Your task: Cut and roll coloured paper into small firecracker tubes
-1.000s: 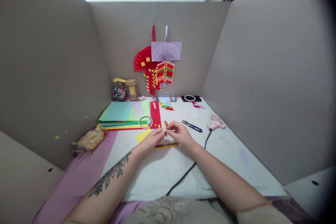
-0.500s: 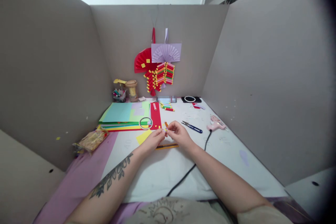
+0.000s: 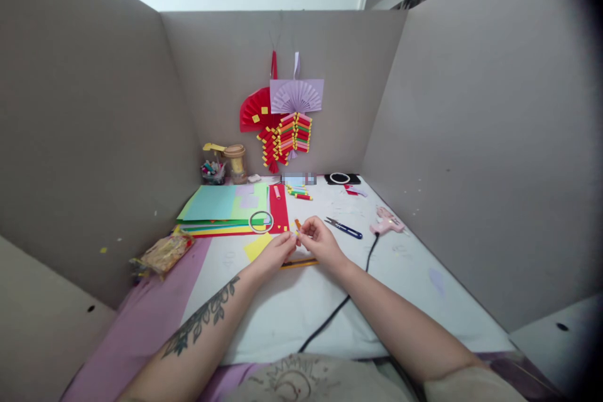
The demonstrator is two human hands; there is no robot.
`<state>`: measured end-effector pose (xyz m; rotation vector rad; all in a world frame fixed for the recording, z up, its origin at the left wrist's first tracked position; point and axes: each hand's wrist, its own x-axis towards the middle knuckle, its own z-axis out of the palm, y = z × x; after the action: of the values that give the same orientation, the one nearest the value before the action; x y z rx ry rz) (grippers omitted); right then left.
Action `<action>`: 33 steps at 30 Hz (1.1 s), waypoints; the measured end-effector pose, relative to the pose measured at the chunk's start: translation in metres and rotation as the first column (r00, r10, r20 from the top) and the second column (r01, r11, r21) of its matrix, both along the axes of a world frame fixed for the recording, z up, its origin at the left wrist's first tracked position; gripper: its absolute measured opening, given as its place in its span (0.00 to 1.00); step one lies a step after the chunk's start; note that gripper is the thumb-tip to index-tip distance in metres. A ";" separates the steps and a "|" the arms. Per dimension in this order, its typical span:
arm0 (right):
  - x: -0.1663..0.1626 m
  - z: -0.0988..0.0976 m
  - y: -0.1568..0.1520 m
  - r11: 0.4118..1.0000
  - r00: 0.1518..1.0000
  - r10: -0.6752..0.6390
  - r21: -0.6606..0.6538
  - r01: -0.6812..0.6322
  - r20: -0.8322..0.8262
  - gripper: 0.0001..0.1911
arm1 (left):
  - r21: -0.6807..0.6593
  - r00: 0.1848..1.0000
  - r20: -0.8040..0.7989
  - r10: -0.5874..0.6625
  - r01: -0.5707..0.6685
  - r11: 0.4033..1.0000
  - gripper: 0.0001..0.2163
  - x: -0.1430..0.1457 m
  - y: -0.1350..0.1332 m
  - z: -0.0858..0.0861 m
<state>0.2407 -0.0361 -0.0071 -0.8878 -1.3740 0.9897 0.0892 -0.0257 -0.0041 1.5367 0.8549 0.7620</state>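
Note:
My left hand [image 3: 281,247] and my right hand [image 3: 319,240] meet over the middle of the table, fingertips pinched together. Between them is a small piece of paper, pale lilac with a touch of yellow, mostly hidden by the fingers. An orange paper roll [image 3: 298,224] lies just beyond my right fingertips. Under my wrists rests a long orange-yellow pencil-like stick [image 3: 300,263]. A yellow paper sheet [image 3: 257,247] lies left of my left hand. Several small finished paper rolls [image 3: 301,193] with yellow ends lie farther back.
Thread snips [image 3: 343,228] and a pink glue gun [image 3: 387,221] with a black cord [image 3: 330,318] lie to the right. Stacked coloured paper [image 3: 211,203] and a tape ring [image 3: 260,222] are at left. Paper fan hangings [image 3: 296,97] hang on the back panel.
Both hands stay pinched together in nearly the same place, with only slight finger movement. The view has shifted a little; the things on the table have not moved.

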 end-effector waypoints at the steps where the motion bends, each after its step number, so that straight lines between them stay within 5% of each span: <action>1: 0.000 0.000 0.000 1.000 1.000 -0.003 -0.002 0.003 0.003 0.11 | -0.004 1.000 0.003 0.004 -0.004 1.000 0.17 0.000 0.000 0.000; 33: -0.001 0.006 -0.002 0.998 1.000 0.014 -0.062 -0.015 -0.027 0.12 | -0.052 0.996 0.084 -0.016 0.021 0.998 0.17 0.000 -0.003 -0.001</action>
<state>0.2398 -0.0378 -0.0015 -0.9093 -1.3354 1.0570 0.0888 -0.0285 -0.0047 1.4540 0.7919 0.7790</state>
